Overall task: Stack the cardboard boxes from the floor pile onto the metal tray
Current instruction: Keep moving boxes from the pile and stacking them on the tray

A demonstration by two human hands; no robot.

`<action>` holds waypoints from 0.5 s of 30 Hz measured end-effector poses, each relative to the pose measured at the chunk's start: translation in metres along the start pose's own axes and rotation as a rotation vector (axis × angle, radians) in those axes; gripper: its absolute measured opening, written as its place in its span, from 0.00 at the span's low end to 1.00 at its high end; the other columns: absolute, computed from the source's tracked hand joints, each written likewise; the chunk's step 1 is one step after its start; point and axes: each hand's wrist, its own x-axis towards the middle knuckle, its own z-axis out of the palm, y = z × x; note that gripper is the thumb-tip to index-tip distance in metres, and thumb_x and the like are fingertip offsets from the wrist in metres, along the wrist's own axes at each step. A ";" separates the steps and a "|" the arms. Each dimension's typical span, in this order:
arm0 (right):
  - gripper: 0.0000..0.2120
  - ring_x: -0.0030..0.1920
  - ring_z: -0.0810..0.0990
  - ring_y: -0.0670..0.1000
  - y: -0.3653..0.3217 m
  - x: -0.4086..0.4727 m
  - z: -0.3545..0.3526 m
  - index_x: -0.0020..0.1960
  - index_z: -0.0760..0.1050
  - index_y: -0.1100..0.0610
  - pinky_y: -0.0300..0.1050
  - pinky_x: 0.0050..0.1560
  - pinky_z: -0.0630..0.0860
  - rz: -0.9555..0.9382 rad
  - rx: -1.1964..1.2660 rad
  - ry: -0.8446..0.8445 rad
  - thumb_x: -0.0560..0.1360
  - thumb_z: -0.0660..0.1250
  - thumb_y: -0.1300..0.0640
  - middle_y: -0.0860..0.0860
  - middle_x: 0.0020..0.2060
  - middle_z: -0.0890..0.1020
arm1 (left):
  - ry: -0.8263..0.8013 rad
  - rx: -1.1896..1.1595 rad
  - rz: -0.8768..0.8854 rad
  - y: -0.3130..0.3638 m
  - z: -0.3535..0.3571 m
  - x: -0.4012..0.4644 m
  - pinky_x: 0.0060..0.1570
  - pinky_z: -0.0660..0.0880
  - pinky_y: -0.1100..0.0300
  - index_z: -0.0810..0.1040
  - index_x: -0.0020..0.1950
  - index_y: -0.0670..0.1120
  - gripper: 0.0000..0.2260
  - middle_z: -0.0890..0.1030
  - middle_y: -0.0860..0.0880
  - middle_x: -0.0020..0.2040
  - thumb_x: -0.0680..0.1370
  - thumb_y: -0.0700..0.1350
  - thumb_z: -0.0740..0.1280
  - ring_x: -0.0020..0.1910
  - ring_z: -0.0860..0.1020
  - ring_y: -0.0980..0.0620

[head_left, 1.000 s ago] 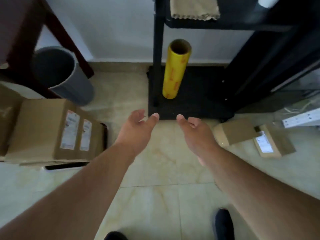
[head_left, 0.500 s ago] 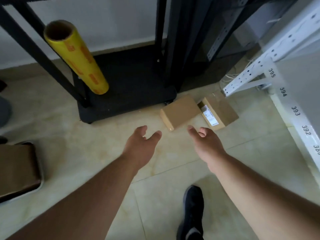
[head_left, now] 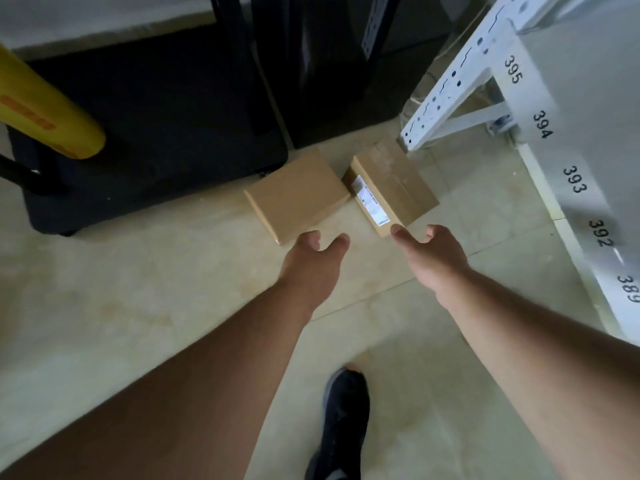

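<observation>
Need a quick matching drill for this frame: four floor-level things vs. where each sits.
Things:
1. plain box
2. labelled box
3. yellow roll
4. black shoe

Places:
A. bottom centre, on the tiles
B. just ahead of the left hand
C. far left, on the black cart base
D. beside the white rack's foot

Pairs: 1-B, 2-D, 3-C, 4-A

Place: storeroom or small warehouse
Evidence: white metal racking bearing numbered labels; labelled cardboard parcels on tiled floor; yellow film roll
</observation>
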 end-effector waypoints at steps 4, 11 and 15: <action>0.44 0.71 0.75 0.59 0.003 0.050 -0.007 0.79 0.64 0.56 0.49 0.65 0.73 -0.023 -0.083 0.035 0.74 0.68 0.32 0.55 0.74 0.74 | -0.005 -0.037 -0.011 0.003 0.041 0.041 0.68 0.67 0.56 0.64 0.80 0.50 0.34 0.70 0.51 0.77 0.78 0.63 0.66 0.73 0.71 0.48; 0.32 0.66 0.78 0.60 0.003 0.131 -0.007 0.76 0.68 0.59 0.43 0.54 0.68 -0.084 -0.134 0.103 0.80 0.64 0.40 0.56 0.70 0.78 | -0.028 -0.107 -0.041 0.007 0.099 0.106 0.61 0.65 0.59 0.63 0.81 0.51 0.32 0.69 0.52 0.78 0.80 0.62 0.64 0.74 0.70 0.49; 0.34 0.73 0.72 0.62 0.002 0.174 -0.006 0.80 0.63 0.60 0.51 0.69 0.69 -0.108 -0.180 0.078 0.81 0.60 0.39 0.60 0.75 0.72 | -0.065 -0.118 -0.020 0.017 0.134 0.139 0.56 0.63 0.61 0.63 0.81 0.51 0.30 0.71 0.51 0.76 0.82 0.60 0.63 0.70 0.72 0.47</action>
